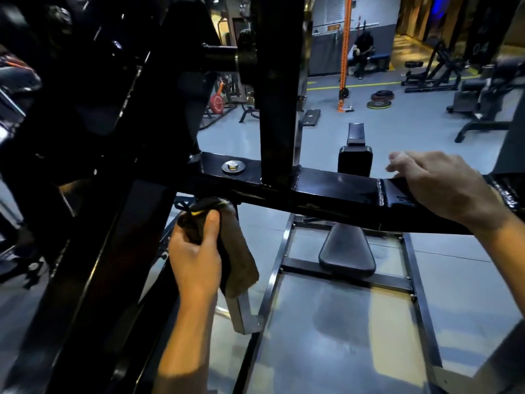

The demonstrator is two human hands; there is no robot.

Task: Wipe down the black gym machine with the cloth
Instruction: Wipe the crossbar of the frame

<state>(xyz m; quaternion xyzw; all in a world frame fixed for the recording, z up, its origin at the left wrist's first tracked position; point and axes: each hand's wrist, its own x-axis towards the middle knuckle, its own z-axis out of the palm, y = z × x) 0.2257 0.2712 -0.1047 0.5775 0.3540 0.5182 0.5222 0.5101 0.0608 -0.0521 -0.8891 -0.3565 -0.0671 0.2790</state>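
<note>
Grey gym floor spreads beneath the black gym machine, whose frame fills the left and centre. At lower left, the left hand has its grip closed round the bunched brown cloth, held just under the machine's horizontal beam. Further right, the right hand rests on that beam, its grip loose with fingers relaxed.
</note>
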